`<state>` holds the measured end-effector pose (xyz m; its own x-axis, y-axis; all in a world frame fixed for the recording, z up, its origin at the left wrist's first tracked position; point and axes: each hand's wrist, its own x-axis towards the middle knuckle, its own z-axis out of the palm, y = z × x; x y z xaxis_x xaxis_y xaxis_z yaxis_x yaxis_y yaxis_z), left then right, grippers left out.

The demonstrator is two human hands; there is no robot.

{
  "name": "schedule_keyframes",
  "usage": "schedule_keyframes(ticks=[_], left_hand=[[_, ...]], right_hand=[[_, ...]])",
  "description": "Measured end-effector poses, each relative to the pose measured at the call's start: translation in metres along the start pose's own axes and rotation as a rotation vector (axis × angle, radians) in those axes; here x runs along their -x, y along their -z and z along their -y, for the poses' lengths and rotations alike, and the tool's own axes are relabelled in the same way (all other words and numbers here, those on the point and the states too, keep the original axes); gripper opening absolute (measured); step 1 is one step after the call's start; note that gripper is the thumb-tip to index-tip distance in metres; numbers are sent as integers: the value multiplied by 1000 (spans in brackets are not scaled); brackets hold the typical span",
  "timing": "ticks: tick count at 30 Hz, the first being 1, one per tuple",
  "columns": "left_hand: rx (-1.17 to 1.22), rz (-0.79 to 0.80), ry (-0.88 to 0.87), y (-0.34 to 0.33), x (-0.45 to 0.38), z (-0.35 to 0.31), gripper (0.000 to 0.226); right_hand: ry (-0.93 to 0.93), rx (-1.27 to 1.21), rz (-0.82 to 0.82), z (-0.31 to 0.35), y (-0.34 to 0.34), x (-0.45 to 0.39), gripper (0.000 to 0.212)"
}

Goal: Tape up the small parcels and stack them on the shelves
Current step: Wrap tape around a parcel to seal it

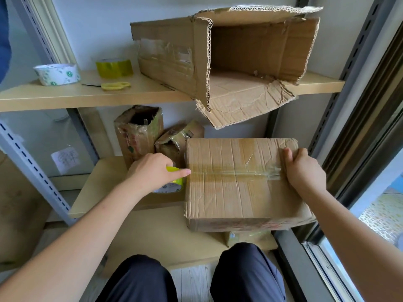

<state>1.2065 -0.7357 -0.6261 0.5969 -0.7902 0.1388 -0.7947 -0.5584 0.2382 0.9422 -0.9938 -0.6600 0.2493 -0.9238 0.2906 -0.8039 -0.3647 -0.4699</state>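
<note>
On pale wooden shelf beside window, taped parcel.

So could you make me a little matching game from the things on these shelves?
Things:
1. scissors
2. large open carton
3. tape roll
4. white-printed tape roll

Places or states:
A. held in the left hand
B. lying on its side, upper shelf
C. far left of the upper shelf
D. yellow handles, lying flat

Pairs: 1-D, 2-B, 3-A, 4-C
</note>
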Motion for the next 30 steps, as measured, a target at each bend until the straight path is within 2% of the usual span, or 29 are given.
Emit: schedule_keyframes(ticks=[2,6,9,11,13,17,20,22,24,25,27,28,30], left_hand=[[110,44,14,-4,-5,5,71],[316,123,54,-16,-11,11,65],[386,129,68,-18,-17,13,65],[426,128,88,-18,-21,13,67],[453,124,107,-19,-23,12,68],[594,58,130,-22,-17,25,66],[874,106,152,-27,-3,42,61],[1220,122,239,-35,10,50,35],[1425,192,211,-49,15,57,25],[1430,195,200,-53,16,58,27],[1294,162,212,-58,15,70,29],[1185,156,214,-65,13,78,36],[932,173,294,-86,15,98,66]], right_hand=[[27,13,-36,5,-2,1,60],[223,135,-127,14,-6,-4,59],[160,199,5,43,-13,3,64],[182,173,76,82,-26,29,77],[330,125,136,133,-44,60,86],[611,99,247,197,-66,86,67],[665,112,302,197,-66,68,83],[646,110,351,195,-65,56,95],[644,159,386,197,-65,48,102],[643,170,404,199,-65,45,103],[635,158,443,202,-63,41,99],[633,153,468,202,-62,39,97],[638,164,500,204,-60,37,96]])
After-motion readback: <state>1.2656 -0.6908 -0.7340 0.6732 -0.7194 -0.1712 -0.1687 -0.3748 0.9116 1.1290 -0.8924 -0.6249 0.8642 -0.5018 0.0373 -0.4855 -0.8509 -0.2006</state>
